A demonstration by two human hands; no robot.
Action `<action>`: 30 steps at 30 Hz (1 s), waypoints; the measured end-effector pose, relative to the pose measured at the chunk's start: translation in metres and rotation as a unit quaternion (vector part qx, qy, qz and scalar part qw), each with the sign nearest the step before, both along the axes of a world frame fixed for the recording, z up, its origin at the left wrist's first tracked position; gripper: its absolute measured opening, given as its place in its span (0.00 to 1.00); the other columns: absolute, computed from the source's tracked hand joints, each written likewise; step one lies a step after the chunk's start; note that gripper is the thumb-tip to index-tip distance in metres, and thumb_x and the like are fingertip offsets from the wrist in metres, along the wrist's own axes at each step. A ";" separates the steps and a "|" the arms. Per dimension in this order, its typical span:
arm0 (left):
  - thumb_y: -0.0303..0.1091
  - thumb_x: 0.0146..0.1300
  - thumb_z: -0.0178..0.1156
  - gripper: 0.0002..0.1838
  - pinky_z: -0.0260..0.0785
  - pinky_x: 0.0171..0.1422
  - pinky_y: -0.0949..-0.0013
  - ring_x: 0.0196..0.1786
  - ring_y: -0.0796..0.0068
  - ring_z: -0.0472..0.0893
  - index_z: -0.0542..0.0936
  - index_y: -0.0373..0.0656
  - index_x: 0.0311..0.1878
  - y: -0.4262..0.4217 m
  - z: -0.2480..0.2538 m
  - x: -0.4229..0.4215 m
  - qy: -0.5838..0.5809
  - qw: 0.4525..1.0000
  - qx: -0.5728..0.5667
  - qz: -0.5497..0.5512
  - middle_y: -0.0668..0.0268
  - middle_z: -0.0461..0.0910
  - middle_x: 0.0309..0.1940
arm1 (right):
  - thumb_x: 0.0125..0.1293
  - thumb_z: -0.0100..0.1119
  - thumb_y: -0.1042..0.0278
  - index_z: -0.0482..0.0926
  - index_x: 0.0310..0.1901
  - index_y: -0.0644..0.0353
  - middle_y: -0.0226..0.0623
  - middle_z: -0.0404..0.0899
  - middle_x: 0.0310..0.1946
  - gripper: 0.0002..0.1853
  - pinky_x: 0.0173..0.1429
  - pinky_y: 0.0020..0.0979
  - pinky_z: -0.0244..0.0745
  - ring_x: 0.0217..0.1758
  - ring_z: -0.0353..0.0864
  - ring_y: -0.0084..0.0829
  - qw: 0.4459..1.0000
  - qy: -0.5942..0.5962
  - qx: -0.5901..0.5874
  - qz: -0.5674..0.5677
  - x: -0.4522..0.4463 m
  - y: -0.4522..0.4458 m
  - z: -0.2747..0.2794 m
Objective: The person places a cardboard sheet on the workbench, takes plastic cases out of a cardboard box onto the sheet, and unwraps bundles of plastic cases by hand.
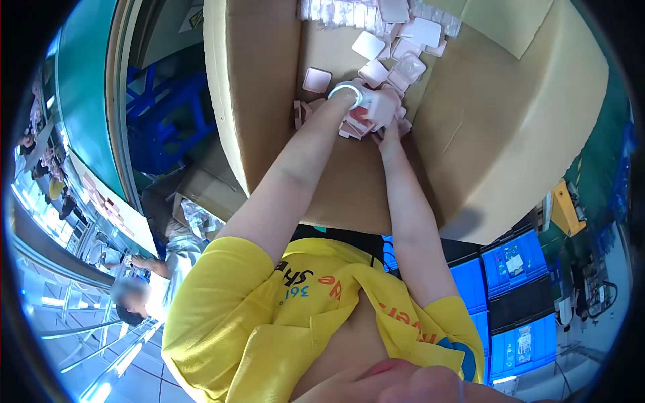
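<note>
Both my arms reach down into a large open cardboard box [269, 107]. My left hand [368, 106], with a white band at its wrist, is among small pale pink square cases near the middle of the box. Its fingers blend into the pale pieces, so their pose is unclear. Beside it on the right, my right hand [389, 134] touches the same cluster from below, its fingers mostly hidden. Loose pink cases [316, 80] lie around the hands, and a white-topped case [368, 46] rests farther back. Whether either hand grips a case cannot be made out.
Rows of clear-wrapped pieces [339, 12] line the box's far side. Blue crates [514, 262] stand at the right, near a yellow metal part [566, 208]. Another person [168, 269] works at the left, near a blue plastic stool [168, 121].
</note>
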State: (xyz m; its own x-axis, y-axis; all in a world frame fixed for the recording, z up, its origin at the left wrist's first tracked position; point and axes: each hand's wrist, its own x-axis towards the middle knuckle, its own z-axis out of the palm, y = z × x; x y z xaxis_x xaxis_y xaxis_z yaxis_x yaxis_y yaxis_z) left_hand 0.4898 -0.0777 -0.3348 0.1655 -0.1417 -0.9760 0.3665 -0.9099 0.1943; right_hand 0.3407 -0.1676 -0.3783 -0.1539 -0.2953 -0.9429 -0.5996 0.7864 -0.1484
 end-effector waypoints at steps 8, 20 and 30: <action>0.60 0.47 0.61 0.35 0.69 0.47 0.57 0.49 0.63 0.76 0.73 0.47 0.55 0.014 0.030 0.002 0.058 0.992 -0.058 0.100 0.60 0.75 0.52 | 0.54 0.55 0.36 0.64 0.59 0.52 0.34 0.66 0.57 0.37 0.59 0.49 0.64 0.59 0.67 0.41 0.957 -0.263 0.123 0.004 0.057 0.004 0.074; 0.46 0.53 0.61 0.27 0.74 0.35 0.60 0.41 0.63 0.78 0.71 0.52 0.56 0.008 0.147 0.020 0.075 0.958 -0.133 0.242 0.62 0.76 0.47 | 0.63 0.46 0.39 0.61 0.61 0.50 0.36 0.66 0.57 0.31 0.57 0.62 0.59 0.60 0.64 0.45 0.923 -0.324 0.197 -0.058 0.080 0.000 0.164; 0.51 0.51 0.61 0.28 0.71 0.49 0.66 0.47 0.67 0.76 0.74 0.45 0.53 0.124 0.384 0.039 -0.517 0.794 -0.319 -0.022 0.60 0.74 0.45 | 0.65 0.46 0.45 0.59 0.62 0.58 0.42 0.64 0.58 0.30 0.60 0.45 0.66 0.60 0.66 0.39 0.801 -0.596 -0.036 0.040 0.114 0.113 0.436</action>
State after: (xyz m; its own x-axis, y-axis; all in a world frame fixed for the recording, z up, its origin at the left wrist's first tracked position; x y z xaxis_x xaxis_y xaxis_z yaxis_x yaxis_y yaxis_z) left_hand 0.5286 0.0458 0.0491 0.8124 -0.5809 -0.0502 -0.3181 -0.5136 0.7969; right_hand 0.4545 -0.0543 0.0581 0.8652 -0.3192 -0.3867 -0.0472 0.7159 -0.6966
